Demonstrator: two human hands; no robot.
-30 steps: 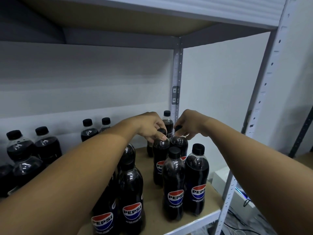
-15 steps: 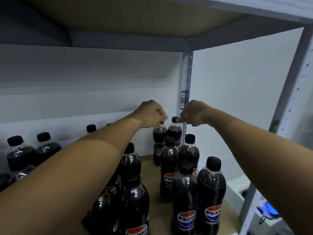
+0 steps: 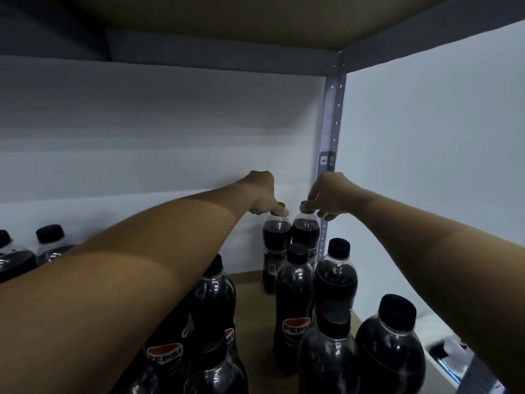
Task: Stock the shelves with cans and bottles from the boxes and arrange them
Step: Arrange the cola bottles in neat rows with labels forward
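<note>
A: Both arms reach deeper than a second ago; the two bottles have gone from mid-shelf to the back corner, by the upright post [image 3: 329, 137] at centre frame.

B: How do the hands sit?

A: The left hand [image 3: 262, 194] pinches the cap of the left bottle [image 3: 275, 245]; the right hand [image 3: 329, 194] pinches the cap of the right bottle [image 3: 305, 234]. Both bottles stand upright, touching each other, near the back wall.

B: So that row is being started from the rear?

A: Seemingly. More bottles [image 3: 295, 302] queue in front, lower centre and right, and others at far left [image 3: 49, 243].

B: Any boxes?

A: None in view; the shelf [image 3: 250, 282] alone holds the bottles, with bare board at centre.
</note>
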